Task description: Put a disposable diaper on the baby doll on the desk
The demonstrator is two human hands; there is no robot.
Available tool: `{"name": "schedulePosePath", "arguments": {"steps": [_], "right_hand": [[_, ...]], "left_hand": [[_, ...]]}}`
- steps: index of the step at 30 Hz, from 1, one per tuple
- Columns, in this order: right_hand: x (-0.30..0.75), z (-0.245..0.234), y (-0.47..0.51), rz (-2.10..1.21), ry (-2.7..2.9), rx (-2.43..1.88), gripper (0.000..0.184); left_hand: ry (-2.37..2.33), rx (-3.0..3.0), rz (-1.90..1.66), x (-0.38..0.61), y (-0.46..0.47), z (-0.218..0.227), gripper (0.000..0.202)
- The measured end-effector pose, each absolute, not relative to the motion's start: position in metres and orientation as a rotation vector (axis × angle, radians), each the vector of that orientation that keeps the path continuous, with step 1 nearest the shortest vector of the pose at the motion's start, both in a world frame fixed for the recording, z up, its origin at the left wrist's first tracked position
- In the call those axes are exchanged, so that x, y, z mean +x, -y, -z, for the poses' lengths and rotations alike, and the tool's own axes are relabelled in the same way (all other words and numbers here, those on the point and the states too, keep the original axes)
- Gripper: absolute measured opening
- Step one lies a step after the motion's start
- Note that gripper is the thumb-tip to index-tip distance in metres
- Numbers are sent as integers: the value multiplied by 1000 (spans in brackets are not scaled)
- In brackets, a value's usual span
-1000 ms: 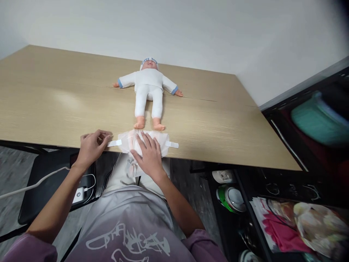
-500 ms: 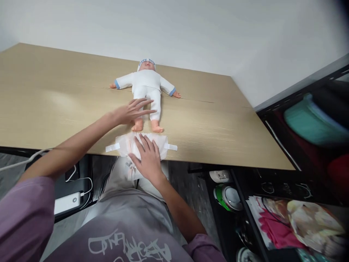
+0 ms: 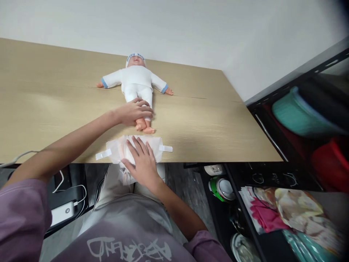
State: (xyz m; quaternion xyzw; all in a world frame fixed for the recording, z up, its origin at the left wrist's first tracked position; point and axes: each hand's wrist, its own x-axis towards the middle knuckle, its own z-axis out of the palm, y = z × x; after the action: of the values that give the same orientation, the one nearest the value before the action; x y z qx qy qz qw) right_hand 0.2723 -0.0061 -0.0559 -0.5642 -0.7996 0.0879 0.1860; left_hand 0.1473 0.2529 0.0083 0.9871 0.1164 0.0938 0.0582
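A baby doll in a white outfit with blue cuffs and a printed cap lies on its back, arms spread, feet towards me. My left hand is closed around its lower legs, which are pressed together with the feet touching. Nearer to me, an unfolded diaper lies over the table's front edge, its white tabs stretched out to both sides and its front part hanging down. My right hand rests flat on the diaper, fingers spread.
The wooden table meets a white wall at the back. Below it on the left are a white power bank and cables. A black shelf at the right holds a teal basin, a red basin, folded cloths and tins.
My left hand has gone from hovering with fingers apart to gripping the doll's legs, drawing them together. My right hand stays on the diaper. The view has shifted slightly to the right.
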Motion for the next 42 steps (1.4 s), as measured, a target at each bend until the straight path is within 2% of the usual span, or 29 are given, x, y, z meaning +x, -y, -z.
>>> {"name": "schedulePosePath", "arguments": {"steps": [5,11,15,25,33,39,42], "right_hand": [[275,51,0,-302,2274,-1598,73],[274,51,-22,-311,2288,-1594,65],[270,53,-41,-269,2308,-1571,64],[264,54,-139,-375,2327,-1642,66],[262,61,-282,-285,2335,-1716,74],[265,59,-345,-452,2221,-1690,60],[268,59,-354,-477,2188,-1538,60]], "left_hand": [[-299,2851,-427,150,-263,-36,47],[-477,2569,-692,140,-279,-91,44],[-524,2482,-818,128,-285,-109,44],[-515,2392,-908,112,-298,-125,54],[-470,2360,-962,106,-305,-125,45],[-585,2382,-887,103,-300,-130,54],[-730,2319,-862,102,-300,-128,58]]}}
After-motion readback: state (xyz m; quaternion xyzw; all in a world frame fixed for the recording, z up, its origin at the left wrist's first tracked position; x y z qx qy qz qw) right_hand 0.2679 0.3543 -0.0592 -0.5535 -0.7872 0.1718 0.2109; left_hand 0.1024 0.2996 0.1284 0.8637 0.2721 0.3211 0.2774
